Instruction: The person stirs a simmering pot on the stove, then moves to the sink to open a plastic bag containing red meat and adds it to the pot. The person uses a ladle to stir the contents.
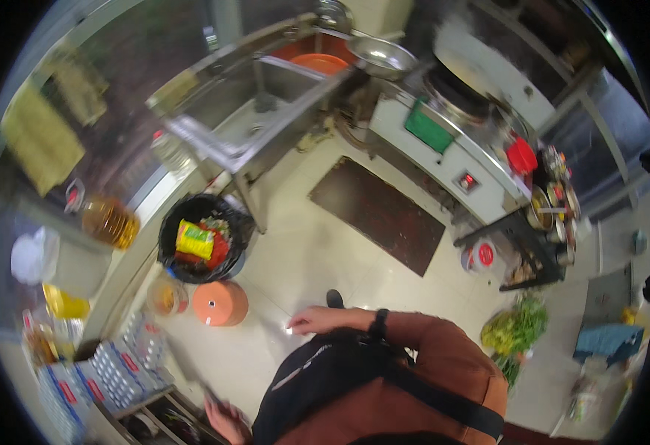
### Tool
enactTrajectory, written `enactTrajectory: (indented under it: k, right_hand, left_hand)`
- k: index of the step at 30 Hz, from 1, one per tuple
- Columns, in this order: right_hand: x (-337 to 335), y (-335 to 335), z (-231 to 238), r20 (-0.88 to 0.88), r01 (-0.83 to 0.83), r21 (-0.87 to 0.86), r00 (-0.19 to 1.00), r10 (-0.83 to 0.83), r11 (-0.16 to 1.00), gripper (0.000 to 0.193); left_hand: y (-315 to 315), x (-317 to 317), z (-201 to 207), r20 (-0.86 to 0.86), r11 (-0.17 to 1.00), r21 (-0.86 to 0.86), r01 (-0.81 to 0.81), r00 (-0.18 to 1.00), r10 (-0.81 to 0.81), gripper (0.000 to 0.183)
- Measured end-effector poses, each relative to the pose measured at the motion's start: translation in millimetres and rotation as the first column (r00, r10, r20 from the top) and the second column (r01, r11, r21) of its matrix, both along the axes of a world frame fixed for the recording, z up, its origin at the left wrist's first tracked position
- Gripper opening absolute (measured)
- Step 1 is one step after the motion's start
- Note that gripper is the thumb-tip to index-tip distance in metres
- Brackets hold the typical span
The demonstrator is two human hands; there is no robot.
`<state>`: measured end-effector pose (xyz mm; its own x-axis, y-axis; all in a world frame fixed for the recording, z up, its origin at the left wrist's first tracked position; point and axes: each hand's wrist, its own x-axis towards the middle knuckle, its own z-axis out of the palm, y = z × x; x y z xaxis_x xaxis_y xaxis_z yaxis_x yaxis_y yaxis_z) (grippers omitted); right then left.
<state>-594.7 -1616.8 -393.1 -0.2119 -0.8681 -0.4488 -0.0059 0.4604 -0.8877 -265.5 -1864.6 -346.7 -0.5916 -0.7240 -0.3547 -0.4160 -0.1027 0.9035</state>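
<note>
My right hand [316,320] reaches left across my black apron, a dark watch on its wrist. Its fingers are stretched out flat over the pale tiled floor, and nothing shows clearly in it. An orange round tub [221,302], turned upside down, is the nearest thing to its left. My left hand [225,419] is low at the bottom edge, beside a dark lower shelf [162,419]. It is blurred and partly cut off, so its grip is unclear.
A black waste bin [173,259] with yellow and red packets stands left of the tub. A steel sink [265,96], an orange basin [319,63] and a steel bowl [380,55] lie ahead. A white stove [451,141], a dark floor mat [377,215] and green vegetables [521,326] are to the right.
</note>
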Motion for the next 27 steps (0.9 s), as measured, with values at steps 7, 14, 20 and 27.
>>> enactTrajectory:
  k: [7, 14, 20, 27]
  right_hand:
    - [-161, 23, 75, 0.737, 0.592, -0.378, 0.657, -0.155, 0.712, 0.038]
    - [-285, 148, 55, 0.57, 0.999, 0.037, 0.002, -0.821, 0.027, 0.014]
    - [-340, 211, 26, 0.248, 0.967, 0.087, -0.253, -0.935, -0.238, 0.012]
    - [-415, 158, 55, -0.029, 0.902, 0.271, -0.341, -0.94, -0.336, 0.004]
  left_hand:
    - [123, -392, 100, -0.387, 0.507, 0.706, 0.495, 0.869, -0.309, 0.04]
    - [109, -597, 92, -0.193, 0.402, -0.049, 0.914, 0.386, -0.902, 0.033]
    - [-27, -824, 66, -0.165, 0.651, -0.177, 0.738, 0.63, -0.759, 0.031]
    - [-49, -1079, -76, -0.079, 0.666, 0.107, 0.738, 0.674, -0.734, 0.034]
